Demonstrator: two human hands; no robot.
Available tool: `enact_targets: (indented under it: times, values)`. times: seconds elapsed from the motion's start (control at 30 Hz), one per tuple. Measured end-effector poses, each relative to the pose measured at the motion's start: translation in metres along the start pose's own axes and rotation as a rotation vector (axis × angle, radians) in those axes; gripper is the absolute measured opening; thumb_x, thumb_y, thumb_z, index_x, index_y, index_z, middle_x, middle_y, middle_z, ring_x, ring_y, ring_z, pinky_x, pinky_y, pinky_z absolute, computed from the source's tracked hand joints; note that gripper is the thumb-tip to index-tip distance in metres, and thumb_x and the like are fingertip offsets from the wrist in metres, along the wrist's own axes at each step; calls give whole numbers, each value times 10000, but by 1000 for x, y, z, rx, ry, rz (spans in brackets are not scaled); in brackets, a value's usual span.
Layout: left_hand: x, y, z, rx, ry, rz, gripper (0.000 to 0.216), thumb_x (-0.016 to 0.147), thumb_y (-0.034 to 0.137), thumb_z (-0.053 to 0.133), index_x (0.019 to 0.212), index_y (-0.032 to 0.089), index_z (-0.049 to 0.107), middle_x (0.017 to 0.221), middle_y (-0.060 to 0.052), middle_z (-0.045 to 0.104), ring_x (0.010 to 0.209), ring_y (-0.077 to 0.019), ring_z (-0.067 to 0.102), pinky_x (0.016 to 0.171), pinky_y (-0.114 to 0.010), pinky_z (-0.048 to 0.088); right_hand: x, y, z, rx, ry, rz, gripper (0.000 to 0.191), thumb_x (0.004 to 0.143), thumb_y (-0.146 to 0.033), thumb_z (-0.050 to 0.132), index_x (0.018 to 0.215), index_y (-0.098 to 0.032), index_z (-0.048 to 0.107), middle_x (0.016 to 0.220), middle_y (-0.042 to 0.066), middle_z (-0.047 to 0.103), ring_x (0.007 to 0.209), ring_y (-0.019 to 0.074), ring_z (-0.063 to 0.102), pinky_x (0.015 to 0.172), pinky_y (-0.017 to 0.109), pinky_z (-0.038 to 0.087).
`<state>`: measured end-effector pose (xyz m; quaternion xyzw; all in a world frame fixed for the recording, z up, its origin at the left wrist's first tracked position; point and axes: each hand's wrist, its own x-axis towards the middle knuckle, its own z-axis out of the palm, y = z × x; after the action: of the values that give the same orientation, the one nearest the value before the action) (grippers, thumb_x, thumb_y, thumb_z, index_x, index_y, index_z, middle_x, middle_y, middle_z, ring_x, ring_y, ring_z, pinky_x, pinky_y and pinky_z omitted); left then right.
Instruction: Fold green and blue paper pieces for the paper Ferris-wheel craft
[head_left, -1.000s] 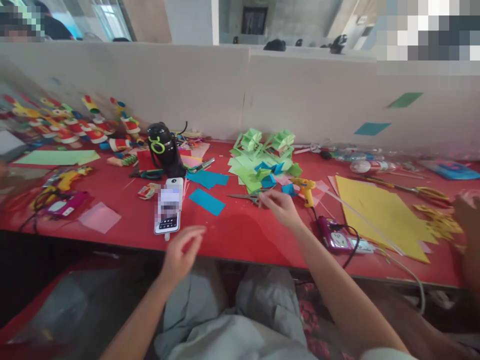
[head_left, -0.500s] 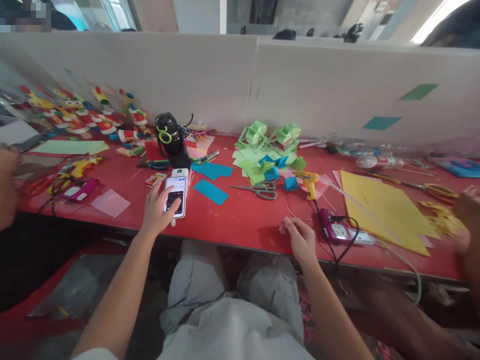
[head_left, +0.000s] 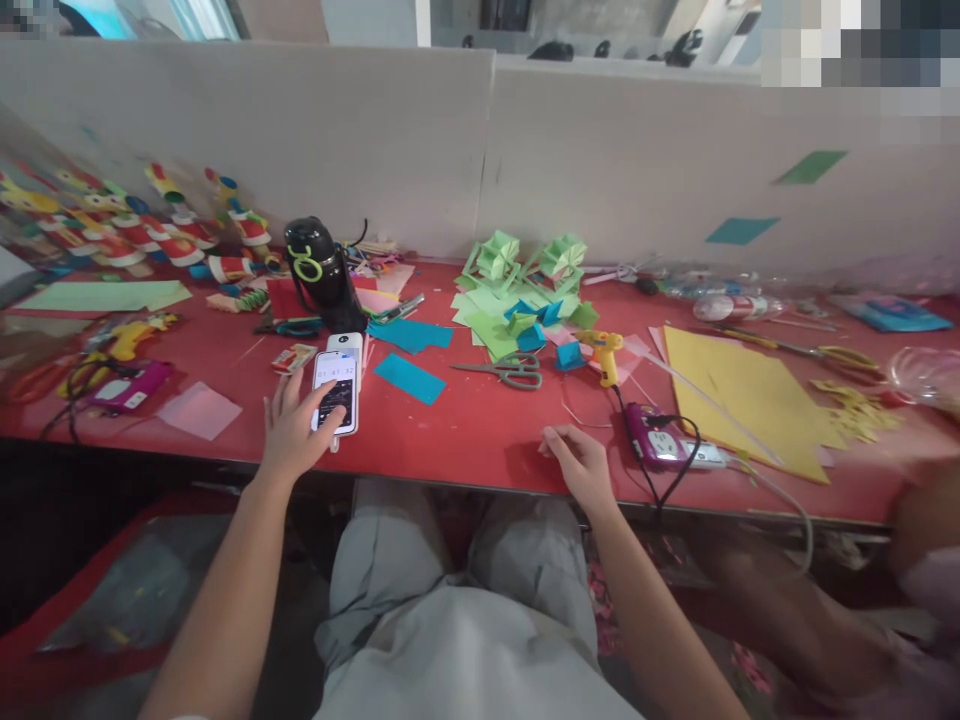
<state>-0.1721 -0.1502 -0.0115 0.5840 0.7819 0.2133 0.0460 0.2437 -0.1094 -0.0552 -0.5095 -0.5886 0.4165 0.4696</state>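
Note:
My left hand [head_left: 294, 428] rests on the red table [head_left: 480, 440] with fingers spread, its thumb on the screen of a white phone [head_left: 337, 390] lying flat. My right hand [head_left: 579, 465] lies at the table's front edge, fingers loosely curled and holding nothing. Grey-handled scissors [head_left: 504, 370] lie on the table beyond it, apart from both hands. Behind the scissors sit light-green folded paper pieces [head_left: 521, 285] and small blue ones [head_left: 534, 335].
A black bottle [head_left: 321, 280] stands behind the phone. A yellow glue gun [head_left: 604, 352], a pink power strip [head_left: 658, 450] with cable, a yellow sheet [head_left: 742, 400], blue paper [head_left: 409, 378] and colourful paper figures [head_left: 172, 240] lie around. Another person's arm [head_left: 922, 500] is at right.
My right hand let the scissors lie and drew back to the front edge. My left hand moved forward onto the phone and stays there.

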Motion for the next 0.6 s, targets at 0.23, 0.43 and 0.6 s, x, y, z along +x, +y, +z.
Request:
enact_targets:
  times: [0.23,0.43,0.6]
  values:
    - [23,1,0,66,-93,26,520,959,471,420,1429,284,541,1682,-51,115,1540,-367,77,1207,-658,88,1,-5,2,-15,17,-18,340,875,-488,641,726,-184,671,643,25,652,620,147,612,643,272,502]
    - [41,-1,-1,56,-101,30,499,955,375,409,1425,283,549,1677,-53,144,1545,-351,64,1214,-646,67,1,-7,1,-20,36,-13,353,868,-503,640,717,-186,674,633,27,653,612,152,615,635,277,512]
    - [34,-6,-5,-17,-22,57,513,942,312,407,1437,267,533,1669,-62,174,1543,-331,104,1227,-624,73,1,-5,1,-20,21,1,339,868,-492,645,721,-188,678,642,25,658,621,150,619,643,272,522]
